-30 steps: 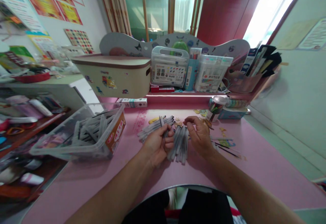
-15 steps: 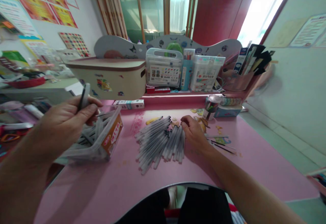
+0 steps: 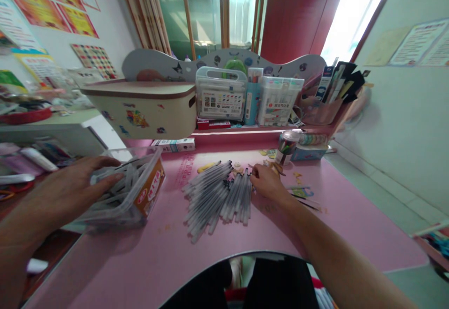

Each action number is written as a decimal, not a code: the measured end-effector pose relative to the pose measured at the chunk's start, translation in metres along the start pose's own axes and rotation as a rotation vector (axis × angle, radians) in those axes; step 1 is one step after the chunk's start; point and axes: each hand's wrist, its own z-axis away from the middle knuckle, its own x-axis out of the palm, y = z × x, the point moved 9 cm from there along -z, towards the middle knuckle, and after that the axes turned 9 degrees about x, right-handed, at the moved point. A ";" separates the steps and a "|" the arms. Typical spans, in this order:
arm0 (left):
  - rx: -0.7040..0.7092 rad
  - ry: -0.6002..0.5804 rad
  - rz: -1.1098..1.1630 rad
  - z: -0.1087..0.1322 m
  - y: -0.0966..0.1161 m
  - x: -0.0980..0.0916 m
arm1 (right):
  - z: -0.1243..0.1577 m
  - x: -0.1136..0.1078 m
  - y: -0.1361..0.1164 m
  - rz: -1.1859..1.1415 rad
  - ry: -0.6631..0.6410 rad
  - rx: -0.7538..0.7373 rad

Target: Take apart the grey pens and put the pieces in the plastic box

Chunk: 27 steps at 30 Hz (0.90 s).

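My left hand [image 3: 86, 180] is over a clear plastic box [image 3: 140, 189] with an orange label, its thumb and fingers apart. Inside the box lie many grey, translucent pen parts [image 3: 128, 185]; the fingertips partly overlap them. In the middle of the pink desk, a fanned pile of slim grey pens [image 3: 210, 201] with dark tips is spread. My right hand [image 3: 268, 182] rests at the right edge of this pile with its fingers pinched together beside the endmost pen tips. What the pinch holds, if anything, is too small to make out.
Thin black rods [image 3: 305, 200] lie right of my right hand. Behind them stand a clear jar [image 3: 288, 145] and a blue box [image 3: 308, 153]. Along the back shelf are a lidded cream bin [image 3: 150, 112], marker cases [image 3: 221, 96] and a pink holder [image 3: 321, 111].
My left hand has lowered toward the clear box and opened; the dark-and-grey pen piece it held no longer shows in it. My right hand stays by the pile. The view has shifted slightly.
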 end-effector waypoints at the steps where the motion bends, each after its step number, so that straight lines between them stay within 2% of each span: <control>1: -0.012 -0.032 -0.018 0.000 0.004 0.001 | 0.001 0.001 -0.001 0.037 -0.022 -0.009; 3: -0.021 -0.087 -0.069 0.000 0.021 -0.001 | 0.004 0.005 -0.004 0.095 -0.075 -0.038; 6: 0.024 0.124 -0.063 0.002 0.068 -0.029 | 0.009 0.013 -0.005 0.157 -0.181 -0.060; 9: 0.089 0.215 0.113 0.005 0.124 -0.036 | 0.011 0.018 -0.004 0.193 -0.231 -0.052; 12: 0.198 0.208 0.427 0.005 0.179 -0.022 | 0.010 0.020 -0.003 0.202 -0.229 -0.047; 14: 0.185 0.169 0.675 0.003 0.206 -0.004 | 0.009 0.020 -0.002 0.200 -0.215 -0.037; 18: 0.091 -0.018 1.073 0.000 0.253 0.040 | 0.009 0.021 -0.002 0.193 -0.210 -0.025; 22: -0.017 -0.086 1.354 0.001 0.278 0.064 | 0.009 0.018 -0.002 0.212 -0.205 -0.030; 24: -0.080 -0.077 1.418 0.002 0.280 0.075 | 0.009 0.017 -0.002 0.228 -0.204 -0.042; 27: -0.127 -0.002 1.424 0.007 0.271 0.089 | 0.007 0.018 0.000 0.240 -0.209 -0.061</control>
